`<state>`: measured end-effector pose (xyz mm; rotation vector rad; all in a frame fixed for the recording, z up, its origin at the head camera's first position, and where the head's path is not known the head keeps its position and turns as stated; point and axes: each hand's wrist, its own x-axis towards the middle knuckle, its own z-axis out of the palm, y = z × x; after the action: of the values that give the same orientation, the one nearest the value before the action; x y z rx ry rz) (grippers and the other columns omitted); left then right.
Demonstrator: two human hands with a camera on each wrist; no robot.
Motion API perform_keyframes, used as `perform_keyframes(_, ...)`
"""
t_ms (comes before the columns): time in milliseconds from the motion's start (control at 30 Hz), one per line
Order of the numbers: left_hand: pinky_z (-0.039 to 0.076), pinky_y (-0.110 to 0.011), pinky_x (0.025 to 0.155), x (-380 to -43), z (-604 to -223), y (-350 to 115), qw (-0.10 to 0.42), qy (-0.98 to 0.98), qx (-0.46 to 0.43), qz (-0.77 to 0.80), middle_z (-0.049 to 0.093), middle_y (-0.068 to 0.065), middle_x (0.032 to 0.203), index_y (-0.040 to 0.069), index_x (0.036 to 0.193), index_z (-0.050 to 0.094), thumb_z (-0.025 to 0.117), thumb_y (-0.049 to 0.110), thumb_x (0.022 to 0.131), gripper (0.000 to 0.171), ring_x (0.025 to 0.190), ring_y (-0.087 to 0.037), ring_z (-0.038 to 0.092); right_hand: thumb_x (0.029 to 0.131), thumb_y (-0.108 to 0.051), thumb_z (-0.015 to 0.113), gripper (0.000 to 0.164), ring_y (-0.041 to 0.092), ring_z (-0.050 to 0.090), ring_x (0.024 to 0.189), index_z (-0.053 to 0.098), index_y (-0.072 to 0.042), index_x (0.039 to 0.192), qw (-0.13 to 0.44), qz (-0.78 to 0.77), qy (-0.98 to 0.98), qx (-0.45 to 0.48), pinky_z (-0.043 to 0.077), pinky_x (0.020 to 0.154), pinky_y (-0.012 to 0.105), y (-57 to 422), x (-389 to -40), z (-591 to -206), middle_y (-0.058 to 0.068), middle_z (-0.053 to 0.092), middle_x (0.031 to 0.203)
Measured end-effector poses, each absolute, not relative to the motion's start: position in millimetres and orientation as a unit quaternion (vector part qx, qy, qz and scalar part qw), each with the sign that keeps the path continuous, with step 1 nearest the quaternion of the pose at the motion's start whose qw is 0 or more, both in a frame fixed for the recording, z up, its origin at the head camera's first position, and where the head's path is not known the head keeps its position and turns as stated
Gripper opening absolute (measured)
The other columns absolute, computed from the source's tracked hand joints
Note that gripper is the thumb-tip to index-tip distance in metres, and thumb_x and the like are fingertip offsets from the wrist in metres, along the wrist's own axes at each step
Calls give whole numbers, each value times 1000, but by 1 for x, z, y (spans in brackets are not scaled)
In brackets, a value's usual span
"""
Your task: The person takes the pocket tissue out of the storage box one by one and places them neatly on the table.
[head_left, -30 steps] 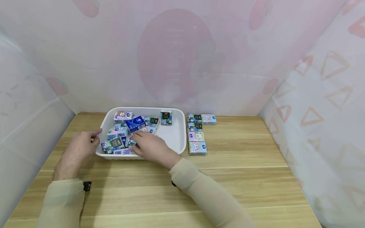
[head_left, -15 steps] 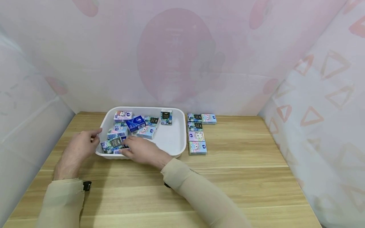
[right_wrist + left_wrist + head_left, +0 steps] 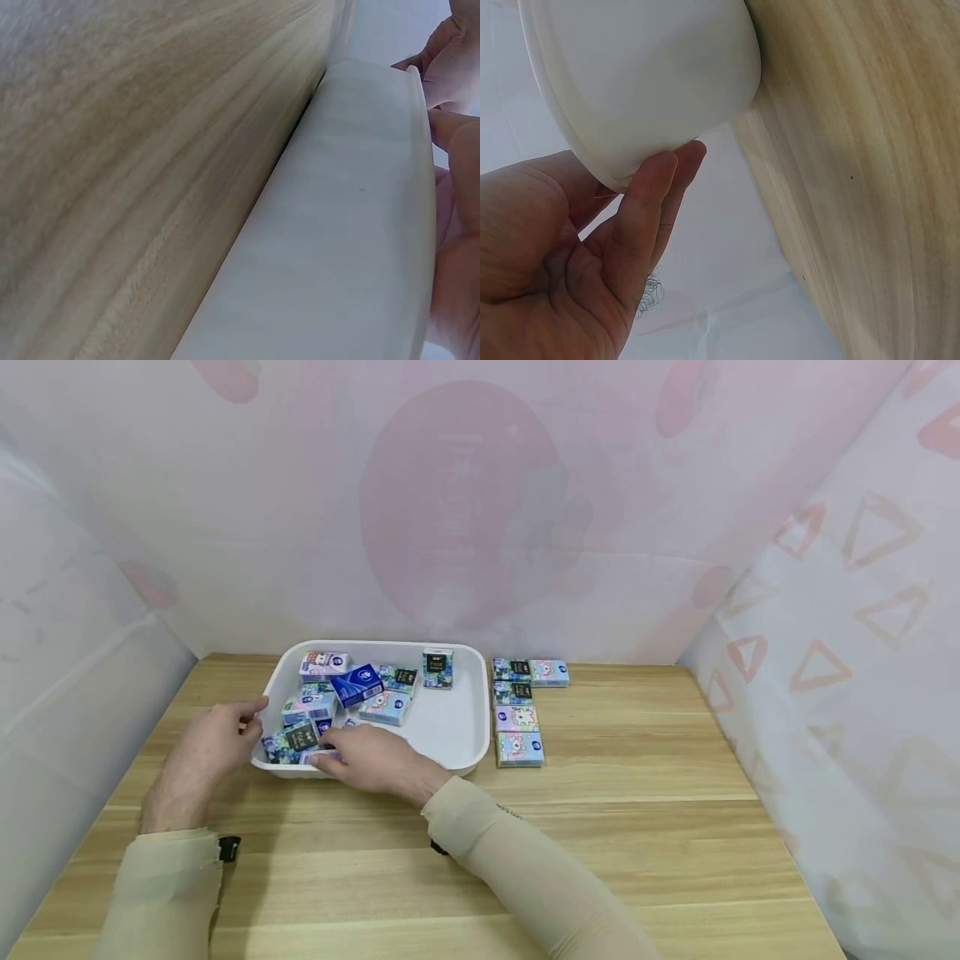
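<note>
At least nine small packs are lying in one white tray, the right hand covering some, its grip impossible to tell. The left hand is pinching the tray's rim. Five loose packs are sitting alongside on the table.

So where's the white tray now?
In the head view, the white tray sits left of centre on the table, just left of the packs outside it; the left hand holds its left side.

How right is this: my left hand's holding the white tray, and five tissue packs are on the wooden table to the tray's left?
Wrong side: the head view shows the five tissue packs on the wooden table to the right of the white tray. The left hand does hold it.
</note>
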<state>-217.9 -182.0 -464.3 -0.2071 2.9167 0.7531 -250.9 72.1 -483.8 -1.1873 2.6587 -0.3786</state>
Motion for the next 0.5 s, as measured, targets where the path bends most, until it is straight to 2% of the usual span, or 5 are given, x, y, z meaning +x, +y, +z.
perform_keyframes(233,48,-39,62,-218,-464,-182,63,963,-69,253,61,-50,152,-6,172,50,51,12,121,54,93,-38,68,124,-55,53,47,3,77,110,77,-23,148,125,-153,899,-390,61,103,22,75,-253,-484,-8,85,134)
perform_keyframes(500,48,-38,61,-218,-466,-182,58,963,-69,254,61,-50,152,-7,171,50,51,12,121,54,94,-38,68,120,-57,63,47,3,76,121,77,-24,150,153,-186,891,-384,59,110,21,84,-257,-478,-11,83,138)
